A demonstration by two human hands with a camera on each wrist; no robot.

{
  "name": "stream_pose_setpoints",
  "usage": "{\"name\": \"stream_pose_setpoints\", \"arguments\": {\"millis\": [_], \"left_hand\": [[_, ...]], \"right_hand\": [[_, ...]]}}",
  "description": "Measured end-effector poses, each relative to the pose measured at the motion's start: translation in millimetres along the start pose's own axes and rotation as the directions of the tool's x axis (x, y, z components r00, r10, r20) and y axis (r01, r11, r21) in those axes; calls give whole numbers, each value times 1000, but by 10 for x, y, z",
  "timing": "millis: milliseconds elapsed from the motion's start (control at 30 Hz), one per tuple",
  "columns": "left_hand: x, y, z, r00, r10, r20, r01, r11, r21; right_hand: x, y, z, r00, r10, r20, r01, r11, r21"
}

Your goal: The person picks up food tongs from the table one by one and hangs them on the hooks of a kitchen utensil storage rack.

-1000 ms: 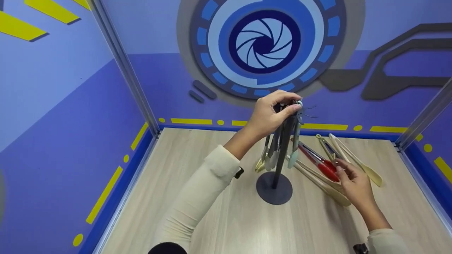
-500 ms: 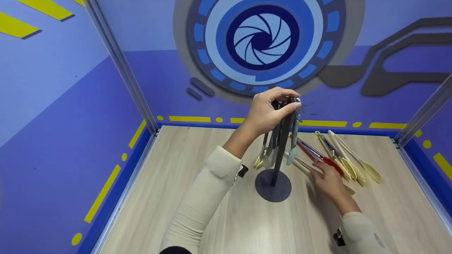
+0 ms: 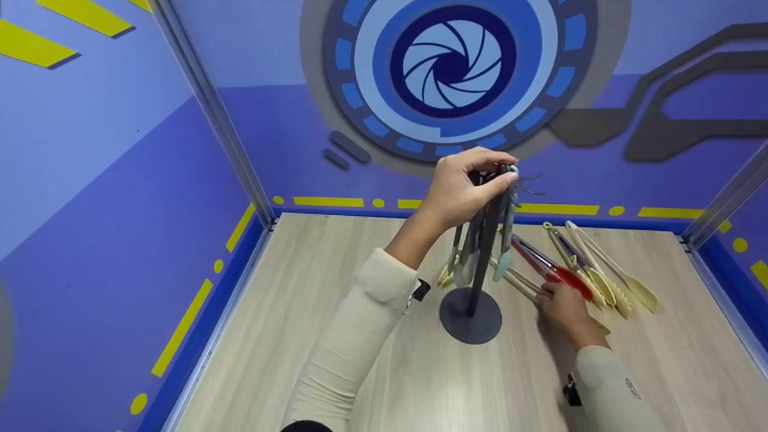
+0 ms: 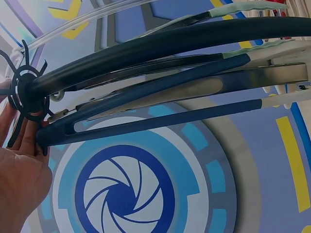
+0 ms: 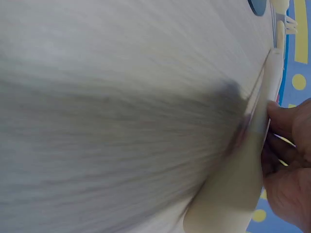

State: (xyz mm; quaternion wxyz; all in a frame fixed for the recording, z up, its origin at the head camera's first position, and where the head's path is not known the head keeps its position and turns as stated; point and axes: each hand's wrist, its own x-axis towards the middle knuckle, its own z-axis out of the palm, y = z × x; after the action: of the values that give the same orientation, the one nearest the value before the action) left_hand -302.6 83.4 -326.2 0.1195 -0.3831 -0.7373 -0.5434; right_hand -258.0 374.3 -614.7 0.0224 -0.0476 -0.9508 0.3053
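Note:
My left hand (image 3: 459, 189) holds the top of a dark utensil stand (image 3: 485, 264), thumb and fingers about its hooks. Several tongs hang from the stand, among them mint-tipped tongs (image 3: 503, 266) and, in the left wrist view, dark-handled tongs (image 4: 165, 90). Low over the table at right, my right hand (image 3: 565, 309) pinches a pair of beige tongs (image 3: 521, 283) lying there. In the right wrist view, its fingers bend against the side of the broad beige head (image 5: 228, 194) and shaft. Part of these tongs is hidden beneath the hand in the head view.
Right of the hand lie red tongs (image 3: 567, 279), yellow-tipped tongs (image 3: 600, 288) and pale tongs with a spatula-like end (image 3: 639, 294). The stand's round base (image 3: 471, 324) rests on the wooden table (image 3: 336, 252). Blue panels (image 3: 288, 138) enclose the back and sides.
My right hand has moved left and down from the yellow-tipped tongs, which now lie beside the red ones, to the beige tongs. My left hand stays on the stand's top.

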Motion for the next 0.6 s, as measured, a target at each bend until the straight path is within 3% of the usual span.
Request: {"name": "stream_pose_setpoints", "arguments": {"millis": [133,300,600], "left_hand": [[7,-8,36,1000,-5,-8,5,1000,-15],[8,-14,81,1000,-15,-24,14,999,-34],[1,-27,93,999,-41,-29,38,995,-96]], "right_hand": [[-10,42,-21,997,39,66,-41,999,33],[-13,56,-44,995,21,95,-22,1000,10],[35,7,-158,964,76,254,-86,996,29]]}}
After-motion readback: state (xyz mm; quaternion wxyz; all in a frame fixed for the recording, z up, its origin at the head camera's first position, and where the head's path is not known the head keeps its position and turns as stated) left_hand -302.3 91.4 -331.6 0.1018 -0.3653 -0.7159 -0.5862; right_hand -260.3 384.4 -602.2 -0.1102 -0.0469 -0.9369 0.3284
